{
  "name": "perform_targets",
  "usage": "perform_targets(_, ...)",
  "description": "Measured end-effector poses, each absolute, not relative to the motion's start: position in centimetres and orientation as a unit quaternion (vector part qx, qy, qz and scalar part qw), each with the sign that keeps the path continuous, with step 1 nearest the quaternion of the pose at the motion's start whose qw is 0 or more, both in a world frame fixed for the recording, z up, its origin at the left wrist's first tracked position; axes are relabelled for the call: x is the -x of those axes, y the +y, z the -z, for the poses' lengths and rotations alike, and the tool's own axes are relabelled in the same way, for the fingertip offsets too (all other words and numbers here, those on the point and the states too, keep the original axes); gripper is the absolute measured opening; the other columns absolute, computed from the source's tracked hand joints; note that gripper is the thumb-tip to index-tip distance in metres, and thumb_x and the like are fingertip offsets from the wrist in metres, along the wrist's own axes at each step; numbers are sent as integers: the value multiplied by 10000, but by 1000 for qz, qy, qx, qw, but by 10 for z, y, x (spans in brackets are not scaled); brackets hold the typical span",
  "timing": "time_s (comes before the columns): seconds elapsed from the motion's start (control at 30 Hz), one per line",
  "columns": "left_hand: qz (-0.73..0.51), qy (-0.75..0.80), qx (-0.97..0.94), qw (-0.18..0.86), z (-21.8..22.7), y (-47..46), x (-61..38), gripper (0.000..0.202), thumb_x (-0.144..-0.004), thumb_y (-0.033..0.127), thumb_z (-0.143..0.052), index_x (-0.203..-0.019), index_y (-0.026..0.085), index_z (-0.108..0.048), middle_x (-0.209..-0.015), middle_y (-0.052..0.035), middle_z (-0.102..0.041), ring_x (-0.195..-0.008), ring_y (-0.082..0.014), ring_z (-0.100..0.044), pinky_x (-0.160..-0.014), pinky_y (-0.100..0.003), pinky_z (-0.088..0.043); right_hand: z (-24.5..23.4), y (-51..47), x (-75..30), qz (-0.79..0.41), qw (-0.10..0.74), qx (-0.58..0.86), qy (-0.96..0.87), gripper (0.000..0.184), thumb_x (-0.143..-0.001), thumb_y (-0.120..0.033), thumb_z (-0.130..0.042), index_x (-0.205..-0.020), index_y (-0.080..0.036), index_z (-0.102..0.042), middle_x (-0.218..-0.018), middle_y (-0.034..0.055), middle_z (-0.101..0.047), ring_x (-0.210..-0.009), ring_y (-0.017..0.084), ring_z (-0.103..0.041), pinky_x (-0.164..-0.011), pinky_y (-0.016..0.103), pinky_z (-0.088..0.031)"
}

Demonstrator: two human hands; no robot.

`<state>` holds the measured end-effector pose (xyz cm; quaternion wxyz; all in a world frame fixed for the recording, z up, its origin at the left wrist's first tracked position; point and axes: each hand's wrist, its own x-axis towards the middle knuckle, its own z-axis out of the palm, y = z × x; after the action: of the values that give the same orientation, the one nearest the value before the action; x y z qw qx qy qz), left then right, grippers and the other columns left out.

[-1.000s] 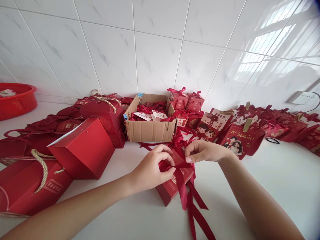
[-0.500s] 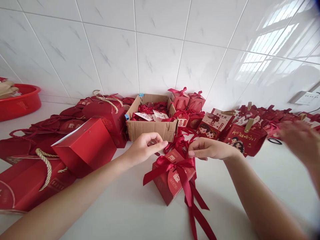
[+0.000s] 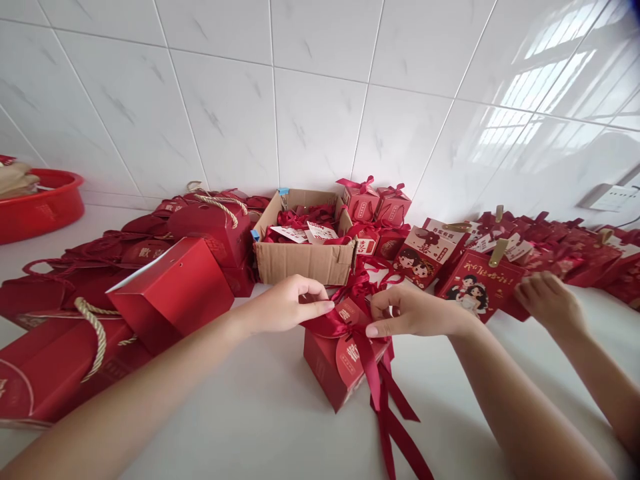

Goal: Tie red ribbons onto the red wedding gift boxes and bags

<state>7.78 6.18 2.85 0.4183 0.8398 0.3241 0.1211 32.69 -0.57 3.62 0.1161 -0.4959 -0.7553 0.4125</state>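
Observation:
A small red gift box (image 3: 334, 363) stands on the white counter (image 3: 260, 427) in front of me, tied with a dark red ribbon (image 3: 373, 373) whose long tails trail toward me. My left hand (image 3: 287, 307) pinches the bow's left loop at the box top. My right hand (image 3: 407, 312) pinches the right loop, fingers closed on the ribbon. The box's top is partly hidden behind both hands.
An open cardboard box (image 3: 303, 257) of ribbons and tags sits behind. Larger red boxes with rope handles (image 3: 173, 290) pile at left, red gift bags (image 3: 475, 283) at right. A red basin (image 3: 37, 203) stands far left. Another person's hand (image 3: 550, 300) touches the bags at right.
My hands came back together onto the bow loops after pulling apart. The other person's hand moved from the right edge down onto the bags.

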Motion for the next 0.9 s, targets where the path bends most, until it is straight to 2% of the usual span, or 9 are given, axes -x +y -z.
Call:
perform_targets(0.17, -129, 333, -817, 452, -20, 67, -78, 444, -828, 571, -543, -707, 147, -593, -651, 26, -492, -630, -111, -427, -601, -235, -320, -36, -4, -328, -404, 91, 497, -763, 457, -781, -580, -656, -656, -161, -523, -631, -19, -504, -588, 102, -418, -539, 252, -330)
perform_targets(0.23, -125, 360, -782, 493, -15, 69, -79, 497, -811, 632, -526, -750, 149, -623, -678, 7, -553, -638, -127, -478, -596, -239, -343, -38, -4, -330, -377, 139, 498, -769, 375, -842, -544, -600, -800, -171, -594, -764, 11, -587, -699, 135, -513, -635, 263, -418)
perform_targets(0.3, -118, 385, -746, 531, -9, 71, -81, 566, -797, 699, -484, -820, 157, -645, -744, -17, -616, -692, -155, -538, -616, -242, -380, -39, -6, -333, -352, 183, 486, -779, 344, -880, -498, -567, -1055, -205, -611, -1045, 53, -628, -941, 185, -570, -817, 295, -463)
perform_targets(0.4, -98, 393, -725, 557, 0, 75, -84, 632, -800, 750, -413, -903, 177, -659, -851, -35, -667, -815, -180, -589, -695, -241, -427, -41, -8, -335, -383, 155, 431, -802, 690, -798, -429, -696, -1404, -279, -402, -1419, 68, -451, -1282, 250, -439, -1043, 350, -392)
perform_targets(0.47, -70, 372, -727, 573, 3, 80, -84, 686, -816, 765, -342, -872, 169, -677, -843, -44, -677, -800, -173, -595, -709, -242, -435, -39, -10, -333, -411, 114, 403, -810, 1020, -687, -379, -798, -1508, -284, -199, -1537, 81, -281, -1386, 279, -315, -1115, 384, -323)
perform_targets(0.53, -44, 348, -732, 585, 3, 85, -82, 771, -823, 780, -264, -787, 143, -698, -759, -57, -671, -702, -159, -575, -674, -247, -431, -36, -12, -328, -415, 94, 400, -812, 1181, -633, -337, -830, -1534, -260, -71, -1577, 107, -169, -1418, 297, -253, -1140, 412, -283)
perform_targets(0.7, 11, 295, -783, 548, -17, 89, -68, 848, -821, 789, -195, -692, 135, -719, -672, -73, -654, -652, -155, -549, -702, -252, -431, -32, -12, -317, -374, 121, 383, -836, 1046, -679, -196, -754, -1528, -252, -145, -1555, 120, -236, -1404, 288, -292, -1131, 424, -295)
perform_targets(0.83, 76, 308, -826, 466, -37, 84, -59, 578, -754, 709, -545, -763, 157, -720, -727, -35, -663, -676, -147, -545, -642, -219, -404, -33, -11, -315, -370, 137, 338, -855, 907, -678, -137, -739, -1469, -231, -306, -1496, 110, -344, -1370, 267, -349, -1100, 382, -340)
perform_targets(0.9, 99, 320, -834, 438, -43, 82, -56, 482, -742, 638, -617, -759, 166, -712, -742, -20, -660, -674, -143, -535, -601, -211, -381, -33, -10, -315, -369, 142, 327, -858, 847, -668, -146, -751, -1421, -228, -372, -1441, 103, -403, -1322, 257, -404, -1071, 368, -370)
